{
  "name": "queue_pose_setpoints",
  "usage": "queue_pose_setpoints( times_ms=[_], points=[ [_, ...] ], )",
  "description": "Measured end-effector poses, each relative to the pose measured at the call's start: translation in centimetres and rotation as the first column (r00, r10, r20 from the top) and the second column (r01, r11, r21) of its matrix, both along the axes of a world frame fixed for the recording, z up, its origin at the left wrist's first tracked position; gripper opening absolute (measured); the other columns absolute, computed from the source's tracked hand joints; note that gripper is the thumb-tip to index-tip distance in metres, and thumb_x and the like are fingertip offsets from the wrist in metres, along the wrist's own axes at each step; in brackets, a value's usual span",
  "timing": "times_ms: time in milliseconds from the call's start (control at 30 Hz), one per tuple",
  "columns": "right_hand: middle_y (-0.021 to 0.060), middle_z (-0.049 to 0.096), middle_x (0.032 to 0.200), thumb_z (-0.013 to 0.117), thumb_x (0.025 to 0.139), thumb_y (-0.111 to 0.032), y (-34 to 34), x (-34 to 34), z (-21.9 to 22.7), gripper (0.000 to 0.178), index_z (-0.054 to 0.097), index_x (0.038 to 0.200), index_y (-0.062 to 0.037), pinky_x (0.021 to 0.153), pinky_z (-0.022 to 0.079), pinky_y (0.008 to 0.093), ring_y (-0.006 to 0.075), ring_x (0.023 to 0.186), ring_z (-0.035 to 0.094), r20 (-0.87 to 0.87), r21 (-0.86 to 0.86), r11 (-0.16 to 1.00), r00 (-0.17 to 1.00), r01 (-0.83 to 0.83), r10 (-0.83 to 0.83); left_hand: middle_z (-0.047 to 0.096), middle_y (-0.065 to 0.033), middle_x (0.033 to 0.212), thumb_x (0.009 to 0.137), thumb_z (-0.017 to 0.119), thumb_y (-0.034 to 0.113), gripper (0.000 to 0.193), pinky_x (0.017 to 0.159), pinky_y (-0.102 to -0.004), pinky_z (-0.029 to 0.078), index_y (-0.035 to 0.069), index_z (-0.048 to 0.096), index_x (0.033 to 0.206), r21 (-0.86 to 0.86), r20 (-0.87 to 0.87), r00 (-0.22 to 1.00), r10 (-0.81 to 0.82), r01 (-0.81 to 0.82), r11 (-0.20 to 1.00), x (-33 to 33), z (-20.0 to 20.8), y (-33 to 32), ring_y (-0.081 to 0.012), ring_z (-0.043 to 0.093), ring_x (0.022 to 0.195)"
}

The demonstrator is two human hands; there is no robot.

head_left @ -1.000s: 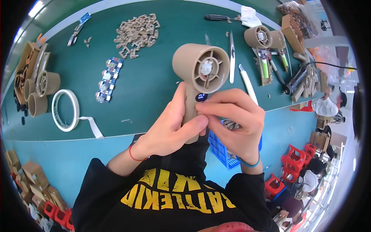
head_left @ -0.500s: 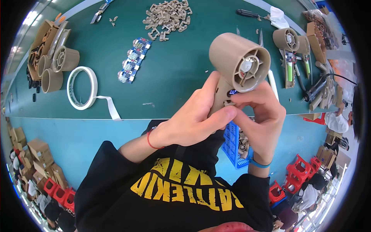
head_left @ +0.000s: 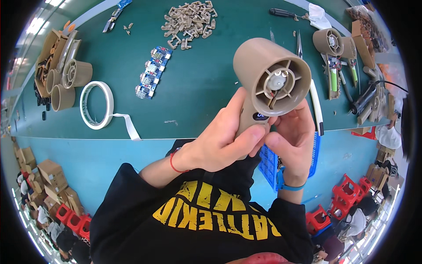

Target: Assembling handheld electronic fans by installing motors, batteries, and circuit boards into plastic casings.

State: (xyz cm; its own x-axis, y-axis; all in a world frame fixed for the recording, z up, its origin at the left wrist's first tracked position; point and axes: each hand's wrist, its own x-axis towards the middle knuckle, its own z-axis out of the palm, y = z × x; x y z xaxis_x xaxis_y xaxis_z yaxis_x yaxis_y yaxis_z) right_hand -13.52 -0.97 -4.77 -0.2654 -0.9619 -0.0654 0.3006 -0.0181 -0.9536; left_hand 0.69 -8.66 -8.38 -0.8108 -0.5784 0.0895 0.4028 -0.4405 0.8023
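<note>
I hold a tan handheld fan (head_left: 270,77) up above the green table (head_left: 198,88), its round barrel and inner hub facing me. My left hand (head_left: 220,141) wraps the fan's handle from the left, thumb pressed on its front below a small lit display. My right hand (head_left: 292,138) grips the same handle from the right, fingers curled under the barrel. A blue crate (head_left: 269,163) shows under my right wrist.
A roll of white tape (head_left: 97,105) lies left. Small blue circuit boards (head_left: 151,72) and a pile of tan clips (head_left: 189,20) lie behind. Tan fan barrels (head_left: 66,83) stand far left; another fan, tools and a cable sit at right (head_left: 338,57).
The fan has been raised and tilted toward me, so its barrel looks larger. My right fingers slid from the handle's front to beneath the barrel.
</note>
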Motion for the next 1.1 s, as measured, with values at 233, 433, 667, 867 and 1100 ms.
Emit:
queue_pose_setpoints(
  times_ms=[233, 433, 667, 867, 1100],
  points=[
    [0.0087, 0.058, 0.098, 0.061, 0.084, 0.007, 0.4, 1.2, -1.4, 0.035, 0.049, 0.117, 0.0026, 0.074, 0.053, 0.0284, 0.0152, 0.084, 0.06, -0.01, -0.061, 0.996, 0.998, 0.065, -0.066, 0.055, -0.0059, 0.095, 0.089, 0.052, 0.009, 0.042, 0.067, -0.0264, 0.046, -0.001, 0.037, 0.127, 0.008, 0.093, 0.992, 0.081, -0.082, 0.997, 0.1, 0.6, 0.1, -0.0089, 0.052, 0.074],
    [0.0106, 0.056, 0.101, 0.057, 0.087, 0.008, 0.7, 1.5, -1.4, 0.033, 0.048, 0.119, 0.0051, 0.067, 0.056, 0.0286, 0.0166, 0.082, 0.061, -0.047, -0.059, 0.992, 0.992, 0.111, -0.114, 0.055, -0.0061, 0.09, 0.091, 0.052, 0.013, 0.043, 0.061, -0.0255, 0.046, -0.002, 0.036, 0.128, 0.042, 0.177, 0.983, 0.04, -0.048, 0.998, 0.0, 0.7, -0.1, -0.0088, 0.054, 0.07],
    [0.0118, 0.054, 0.103, 0.052, 0.09, 0.006, 1.2, 1.6, -1.5, 0.03, 0.048, 0.12, 0.007, 0.06, 0.058, 0.0297, 0.0179, 0.08, 0.062, 0.119, -0.114, 0.991, 0.991, 0.074, -0.061, 0.052, -0.0093, 0.101, 0.096, 0.047, 0.025, 0.049, 0.054, -0.024, 0.044, -0.004, 0.031, 0.133, 0.072, -0.027, 0.997, -0.071, 0.073, 0.995, 0.0, 0.0, -0.4, -0.0086, 0.054, 0.066],
    [0.0116, 0.054, 0.103, 0.052, 0.091, 0.005, 1.0, 1.5, -1.6, 0.03, 0.049, 0.12, 0.0081, 0.061, 0.058, 0.0297, 0.0176, 0.081, 0.062, 0.079, -0.114, 0.991, 0.995, 0.069, -0.06, 0.056, -0.0132, 0.081, 0.094, 0.051, 0.037, 0.058, 0.049, -0.0276, 0.046, -0.002, 0.032, 0.133, 0.088, 0.034, 0.999, -0.01, 0.007, 0.996, -0.4, 0.1, -0.3, -0.0153, 0.054, 0.054],
    [0.012, 0.054, 0.104, 0.053, 0.091, 0.005, 0.9, 1.8, -1.7, 0.032, 0.048, 0.122, 0.009, 0.062, 0.059, 0.0295, 0.0182, 0.083, 0.061, 0.04, -0.174, 0.982, 0.997, 0.079, -0.073, 0.05, -0.0077, 0.101, 0.095, 0.05, 0.011, 0.051, 0.051, -0.0221, 0.044, 0.001, 0.027, 0.139, 0.154, 0.006, 0.998, -0.057, 0.055, 0.987, -0.2, 0.4, -0.5, -0.0077, 0.052, 0.059]
  ],
)
